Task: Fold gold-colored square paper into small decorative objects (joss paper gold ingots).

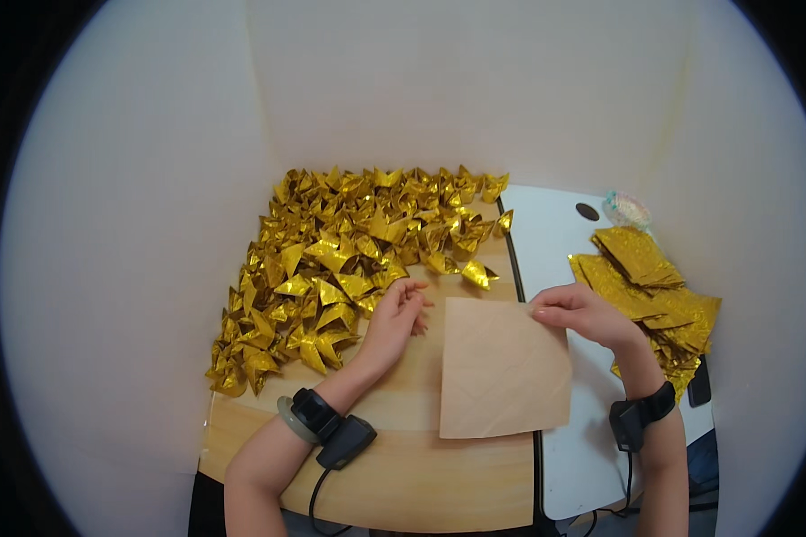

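Observation:
A square paper sheet (501,369) lies plain tan side up on the wooden table (403,447), straddling its right edge. My right hand (582,315) pinches the sheet's upper right corner. My left hand (398,318) rests on the table just left of the sheet, fingers curled, touching the edge of a big pile of folded gold paper shapes (349,259) and holding nothing. Both wrists wear black bands with cables.
A stack of flat gold paper sheets (654,291) lies on the white table (546,242) to the right. A small clear wrapped object (627,210) and a dark hole sit at its far end. White walls enclose the tables on three sides.

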Available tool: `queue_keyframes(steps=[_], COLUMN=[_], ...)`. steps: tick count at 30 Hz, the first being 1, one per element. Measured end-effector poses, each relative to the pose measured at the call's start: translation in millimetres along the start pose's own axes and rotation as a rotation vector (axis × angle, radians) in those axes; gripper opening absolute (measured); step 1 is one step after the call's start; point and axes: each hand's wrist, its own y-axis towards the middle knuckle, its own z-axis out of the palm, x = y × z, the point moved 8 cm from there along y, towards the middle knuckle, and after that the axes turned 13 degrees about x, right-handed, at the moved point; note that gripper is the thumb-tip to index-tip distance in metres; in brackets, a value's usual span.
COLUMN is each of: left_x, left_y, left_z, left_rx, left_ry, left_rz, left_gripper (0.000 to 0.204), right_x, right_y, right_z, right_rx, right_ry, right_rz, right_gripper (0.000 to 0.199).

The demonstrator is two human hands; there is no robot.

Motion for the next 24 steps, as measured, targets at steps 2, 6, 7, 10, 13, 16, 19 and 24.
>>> queue_keyframes(steps=[2, 6, 7, 10, 13, 16, 19, 24], left_x=[-4, -29, -39, -45, -43, -30, -28, -27], left_y=[-1, -9, -14, -18, -21, -25, -25, -29], left_z=[-5, -7, -8, 9, 31, 42, 45, 41], left_rx=[-0.035, -0.151, -0.192, 0.034, 0.286, 0.437, 0.454, 0.478], left_ry=[0.011, 0.163, 0.302, 0.446, 0.473, 0.550, 0.677, 0.692], left_rz=[0.022, 0.222, 0.321, 0.397, 0.277, 0.154, 0.198, 0.124], left_gripper=[0.022, 0.021, 0.024, 0.022, 0.021, 0.019, 0.018, 0.013], right_x=[-5, -23, -15, 9, 17, 18, 27, 30], right_y=[13, 23, 24, 17, 15, 16, 9, 8], right_z=[15, 24, 25, 26, 41, 76, 104, 102], right_rx=[0.035, -0.052, -0.146, -0.311, -0.142, 0.162, 0.182, 0.094], right_ry=[-0.100, -0.253, -0.352, -0.687, -0.784, -0.756, -0.980, -1.052], right_rz=[0.030, 0.059, -0.031, -0.246, -0.218, -0.121, -0.231, -0.266], right_gripper=[0.023, 0.022, 0.022, 0.025, 0.031, 0.041, 0.048, 0.047])
